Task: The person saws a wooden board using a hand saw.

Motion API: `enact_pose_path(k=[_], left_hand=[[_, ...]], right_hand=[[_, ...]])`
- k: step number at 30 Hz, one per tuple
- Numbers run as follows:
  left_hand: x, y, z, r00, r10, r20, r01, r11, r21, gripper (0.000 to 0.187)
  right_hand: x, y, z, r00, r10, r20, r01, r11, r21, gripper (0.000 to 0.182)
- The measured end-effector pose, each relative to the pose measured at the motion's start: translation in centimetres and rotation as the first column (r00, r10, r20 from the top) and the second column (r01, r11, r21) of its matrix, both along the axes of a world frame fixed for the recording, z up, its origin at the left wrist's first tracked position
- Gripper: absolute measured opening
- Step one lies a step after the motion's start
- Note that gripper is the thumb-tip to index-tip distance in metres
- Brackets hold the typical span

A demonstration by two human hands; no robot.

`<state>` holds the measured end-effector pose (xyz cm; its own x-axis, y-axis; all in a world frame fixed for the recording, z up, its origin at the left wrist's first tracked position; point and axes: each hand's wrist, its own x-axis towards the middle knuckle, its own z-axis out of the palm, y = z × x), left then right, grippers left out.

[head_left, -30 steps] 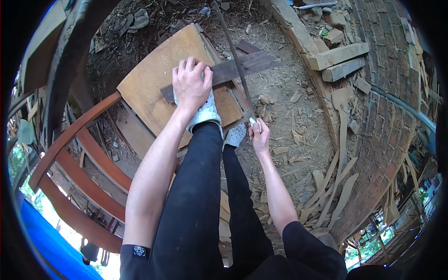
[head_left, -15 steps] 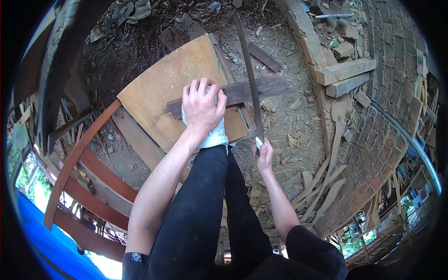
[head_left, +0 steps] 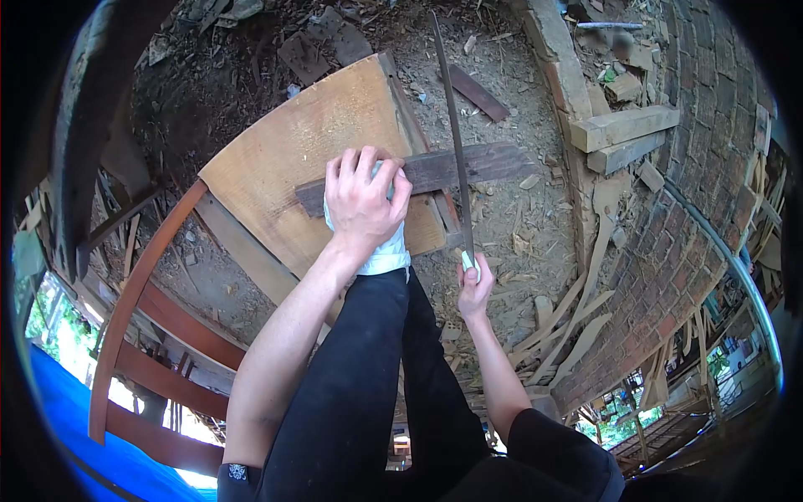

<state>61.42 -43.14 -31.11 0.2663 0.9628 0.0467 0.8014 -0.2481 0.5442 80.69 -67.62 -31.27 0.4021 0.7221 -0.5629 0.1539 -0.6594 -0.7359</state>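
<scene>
A dark, narrow wooden board (head_left: 468,163) lies across the light wooden panel (head_left: 293,142), its right end jutting past the panel's edge. My left hand (head_left: 365,201) bears down on the board near its left part, fingers curled over it. Below that hand, a pale white-blue covering (head_left: 386,258) shows at the end of my black-trousered leg. In my right hand (head_left: 475,289), closed round the light handle, is a handsaw (head_left: 459,142). Its long blade crosses the overhanging part of the board, to the right of the panel.
Offcuts and shavings litter the dirt ground, with a loose dark plank (head_left: 478,94) beyond the board. Two squared timbers (head_left: 623,130) rest by the brick surface (head_left: 661,276) at right. A curved reddish-brown wooden frame (head_left: 134,293) stands at left, over a blue sheet (head_left: 75,435).
My right hand has drawn slightly toward me with the saw, and the blade tilts a little differently across the board. My left hand stays on the board. The view has shifted slightly.
</scene>
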Motion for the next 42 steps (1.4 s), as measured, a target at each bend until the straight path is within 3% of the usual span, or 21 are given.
enact_pose_path(k=[12, 23, 25, 36, 42], left_hand=[[0.2, -0.1, 0.1, 1.0, 0.003, 0.001, -0.003, 1.0, 0.022, 0.008], [0.1, -0.4, 0.0, 0.999, -0.001, -0.039, 0.002, 1.0, 0.019, 0.006], [0.3, -0.6, -0.2, 1.0, 0.002, -0.026, -0.002, 1.0, 0.029, 0.007], [0.3, -0.5, -0.2, 1.0, 0.004, -0.03, -0.003, 0.999, 0.047, 0.008], [0.2, -0.6, 0.1, 0.999, -0.004, -0.047, 0.005, 1.0, 0.029, 0.008]], right_hand=[[0.0, 0.2, -2.5, 1.0, 0.017, -0.004, -0.017, 0.998, 0.064, 0.074], [0.8, -4.2, -3.2, 0.999, 0.042, 0.001, -0.042, 0.998, 0.056, 0.079], [0.5, -3.7, -3.0, 0.996, 0.051, 0.077, -0.055, 0.997, 0.054, 0.084], [0.5, -1.3, -2.3, 0.999, 0.017, -0.034, -0.015, 0.998, 0.058, 0.074], [1.0, 0.7, -2.4, 0.997, 0.073, 0.007, -0.074, 0.994, 0.086, 0.071]])
